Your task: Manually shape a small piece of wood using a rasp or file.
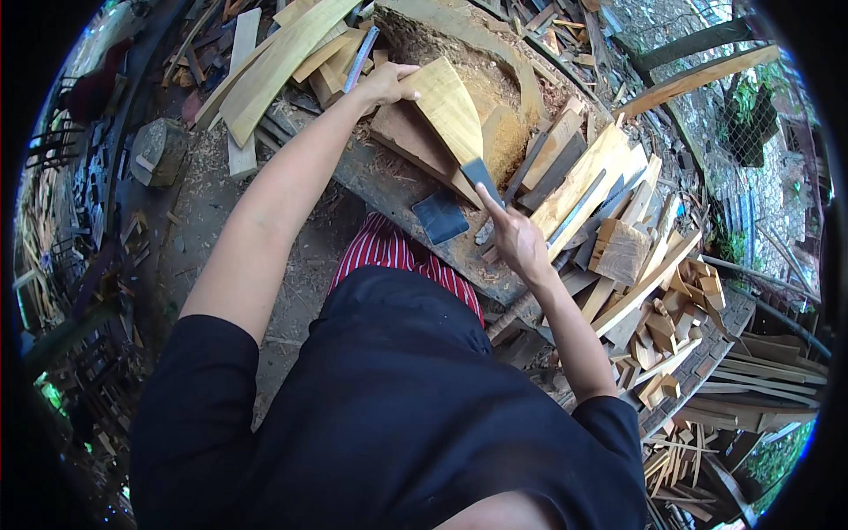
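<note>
My left hand (389, 86) grips the far left edge of a pale, curved wooden board (448, 108), which is tilted over a thick timber block (415, 146). At the board's near end, my right hand (519, 238) is closed on a dark flat-bladed tool (478, 173), one finger stretched along it. The blade touches or overlaps the board's end; its full shape and its handle are mostly hidden by the hand. Just left of that hand, a dark square flat piece (440, 216) lies on the bench (375, 181).
Sawdust covers a large hollowed wood block (486, 53) beyond the board. Long planks (278, 75) are piled at the far left, with a blue-edged strip (361, 58) among them. Offcuts and a squared timber (621, 252) crowd the right. A log stump (159, 152) stands on the left.
</note>
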Available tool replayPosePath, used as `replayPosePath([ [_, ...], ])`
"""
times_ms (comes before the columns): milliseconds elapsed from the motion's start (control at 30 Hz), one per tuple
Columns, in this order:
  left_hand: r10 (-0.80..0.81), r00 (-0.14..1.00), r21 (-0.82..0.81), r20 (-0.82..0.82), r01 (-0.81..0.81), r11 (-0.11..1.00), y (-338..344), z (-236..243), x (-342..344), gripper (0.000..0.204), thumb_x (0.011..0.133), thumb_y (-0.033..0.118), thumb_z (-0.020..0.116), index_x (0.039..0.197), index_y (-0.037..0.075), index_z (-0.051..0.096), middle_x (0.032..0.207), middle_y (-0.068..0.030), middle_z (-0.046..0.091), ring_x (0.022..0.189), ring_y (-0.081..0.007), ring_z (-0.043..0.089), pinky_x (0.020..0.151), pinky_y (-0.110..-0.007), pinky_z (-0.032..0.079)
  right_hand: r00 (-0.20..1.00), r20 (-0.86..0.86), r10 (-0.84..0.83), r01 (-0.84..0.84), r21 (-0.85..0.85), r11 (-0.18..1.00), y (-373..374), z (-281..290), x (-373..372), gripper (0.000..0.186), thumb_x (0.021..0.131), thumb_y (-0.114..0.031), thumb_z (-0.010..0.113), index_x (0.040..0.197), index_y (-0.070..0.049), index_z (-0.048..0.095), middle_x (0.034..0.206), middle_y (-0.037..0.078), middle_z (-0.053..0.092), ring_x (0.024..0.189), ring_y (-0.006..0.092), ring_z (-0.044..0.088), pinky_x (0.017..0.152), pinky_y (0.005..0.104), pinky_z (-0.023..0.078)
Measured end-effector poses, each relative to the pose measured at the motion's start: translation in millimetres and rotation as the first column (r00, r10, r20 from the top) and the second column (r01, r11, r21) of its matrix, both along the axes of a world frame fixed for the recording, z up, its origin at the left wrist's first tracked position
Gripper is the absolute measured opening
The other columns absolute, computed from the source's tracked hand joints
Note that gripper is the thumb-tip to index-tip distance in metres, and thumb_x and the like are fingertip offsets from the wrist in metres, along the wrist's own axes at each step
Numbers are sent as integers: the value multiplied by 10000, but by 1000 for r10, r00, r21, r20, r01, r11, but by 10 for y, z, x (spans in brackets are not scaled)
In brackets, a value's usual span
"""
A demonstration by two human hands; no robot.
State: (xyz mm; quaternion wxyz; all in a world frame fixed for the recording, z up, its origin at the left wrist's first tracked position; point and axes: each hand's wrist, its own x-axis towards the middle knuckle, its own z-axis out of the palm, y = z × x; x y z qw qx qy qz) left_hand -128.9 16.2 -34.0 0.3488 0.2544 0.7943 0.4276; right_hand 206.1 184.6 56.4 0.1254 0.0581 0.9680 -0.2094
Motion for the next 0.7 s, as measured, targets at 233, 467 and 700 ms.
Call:
replayPosePath([
  [233,30,999,-115,-44,-35,993,91,99,123,578,841,95,677,1394,80,509,1278,-132,634,1166,-222,593,1020,-324,420,990,-111,82,-74,74,994,-33,-41,-602,648,881,-34,444,1477,-278,369,745,222,653,658,366,673,606,480,554],
  [467,38,999,-135,-13,-39,990,119,129,128,597,857,29,620,1429,35,451,1318,-105,594,1172,-153,548,1014,-279,406,997,-61,55,-56,-2,998,65,-35,-318,640,884,-38,442,1471,-289,389,791,235,656,706,382,678,628,490,540],
  [700,97,995,-36,-3,-97,995,65,24,125,570,807,80,691,1359,120,554,1224,-136,662,1133,-227,611,975,-315,447,986,-120,117,-117,12,993,-11,-54,-723,625,888,-54,444,1475,-257,383,746,246,647,669,387,672,613,492,541],
])
